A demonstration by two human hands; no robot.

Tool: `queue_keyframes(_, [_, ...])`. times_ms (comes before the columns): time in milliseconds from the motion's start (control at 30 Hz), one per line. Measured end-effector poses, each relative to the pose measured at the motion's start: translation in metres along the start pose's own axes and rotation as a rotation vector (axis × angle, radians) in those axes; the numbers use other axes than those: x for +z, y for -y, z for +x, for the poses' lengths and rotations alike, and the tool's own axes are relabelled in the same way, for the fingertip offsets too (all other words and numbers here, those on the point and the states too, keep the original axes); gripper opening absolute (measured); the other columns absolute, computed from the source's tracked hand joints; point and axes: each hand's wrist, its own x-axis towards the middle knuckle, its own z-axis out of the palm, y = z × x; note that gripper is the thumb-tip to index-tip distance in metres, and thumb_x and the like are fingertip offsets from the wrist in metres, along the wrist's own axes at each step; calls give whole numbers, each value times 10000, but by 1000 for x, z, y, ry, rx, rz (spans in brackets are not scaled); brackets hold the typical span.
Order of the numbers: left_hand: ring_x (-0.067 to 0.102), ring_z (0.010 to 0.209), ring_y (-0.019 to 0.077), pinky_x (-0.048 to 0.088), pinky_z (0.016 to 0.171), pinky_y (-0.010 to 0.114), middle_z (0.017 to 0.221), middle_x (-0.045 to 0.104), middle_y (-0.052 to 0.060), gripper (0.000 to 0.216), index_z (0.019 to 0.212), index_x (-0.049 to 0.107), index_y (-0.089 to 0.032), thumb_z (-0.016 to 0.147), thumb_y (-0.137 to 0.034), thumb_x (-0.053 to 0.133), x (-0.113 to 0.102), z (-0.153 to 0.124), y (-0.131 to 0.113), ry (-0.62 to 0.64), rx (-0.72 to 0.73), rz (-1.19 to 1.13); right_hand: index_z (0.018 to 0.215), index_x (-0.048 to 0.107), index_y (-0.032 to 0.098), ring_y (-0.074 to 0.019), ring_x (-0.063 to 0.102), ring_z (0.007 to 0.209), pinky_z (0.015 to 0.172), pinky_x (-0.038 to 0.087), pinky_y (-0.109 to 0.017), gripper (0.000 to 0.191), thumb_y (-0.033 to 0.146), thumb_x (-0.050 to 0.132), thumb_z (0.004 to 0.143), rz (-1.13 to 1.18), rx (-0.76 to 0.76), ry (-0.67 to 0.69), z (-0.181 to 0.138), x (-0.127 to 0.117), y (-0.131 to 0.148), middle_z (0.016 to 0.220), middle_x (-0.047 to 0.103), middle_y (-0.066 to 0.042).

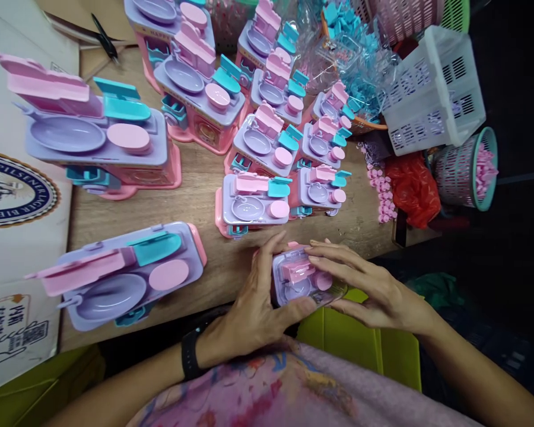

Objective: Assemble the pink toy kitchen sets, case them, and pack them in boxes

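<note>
Both my hands hold one small toy kitchen [299, 280], lilac with a pink top piece and a pink round lid, at the near edge of the wooden table [204, 184]. My left hand [253, 308], a black band on its wrist, wraps the toy's left side with the thumb under it. My right hand [369, 287] grips its right side, fingers laid across the top. The toy lacks the teal part that the other toys carry.
Several finished toy kitchens [256, 201] stand in rows across the table, one larger-looking at near left [129, 273]. White basket [431, 89], teal basket of pink pieces [469, 169], red bag [412, 190], loose pink parts [382, 193] sit at right. A printed cardboard box [13, 196] lies left.
</note>
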Motion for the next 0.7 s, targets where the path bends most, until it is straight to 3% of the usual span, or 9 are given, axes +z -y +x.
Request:
queue_keyframes(100, [588,1297,297,514,1111,527,1382,568,159,637,1470,341,-251,972,-509,643,14,7,-6,-169,-93,-42,1619,411,239,-300,350,1551,1270,308,-565,671,244,694,1010,83,38,-29,-1,2,2,1597,483,-154])
queue_keyframes(167, [607,1248,273,513,1091,505,1324,591,131,546,1371,375,-252,961,-475,658,20,8,-7,-230,-107,-87,1575,488,247,-328,332,1556,1266,302,-577,690,364,775,959,221,132,-62,1,5,3,1602,483,-143])
queue_keyframes(233, [610,1231,256,515,1070,477,1310,599,116,516,1323,381,-256,946,-444,678,23,9,-6,-243,-108,-131,1499,585,248,-349,377,1531,1254,327,-560,673,552,768,927,434,345,-179,7,10,3,1589,505,-130])
queue_keyframes(333, [607,1233,247,509,1063,460,1314,600,109,512,1299,384,-259,929,-416,701,22,9,-6,-239,-130,-158,1330,710,211,-331,579,1368,1165,461,-493,636,722,541,992,836,809,-422,25,22,4,1430,653,-140])
queue_keyframes(400, [606,1223,244,506,1057,451,1297,598,104,509,1290,395,-256,920,-405,711,21,9,-7,-251,-138,-145,1256,727,185,-303,690,1188,1043,554,-454,638,709,437,1036,1098,1055,-470,41,27,6,1268,734,-149])
queue_keyframes(500, [599,1204,240,506,1042,436,1279,587,98,499,1280,420,-252,910,-404,719,20,9,-6,-265,-130,-110,1189,723,161,-266,739,915,813,610,-381,605,663,413,1056,1314,1216,-450,60,27,13,1061,774,-134])
queue_keyframes(600, [586,1210,246,494,1046,439,1286,578,99,499,1285,432,-251,903,-396,719,19,8,-6,-246,-113,-74,1015,749,159,-222,689,713,648,556,-303,511,582,465,1056,1260,1268,-506,70,27,16,873,763,-102])
queue_keyframes(700, [573,1217,255,479,1055,449,1284,570,100,488,1283,434,-247,902,-385,707,17,8,-7,-226,-114,-53,837,739,160,-192,645,644,635,519,-277,392,409,516,1041,1167,1271,-544,75,30,15,807,748,-91])
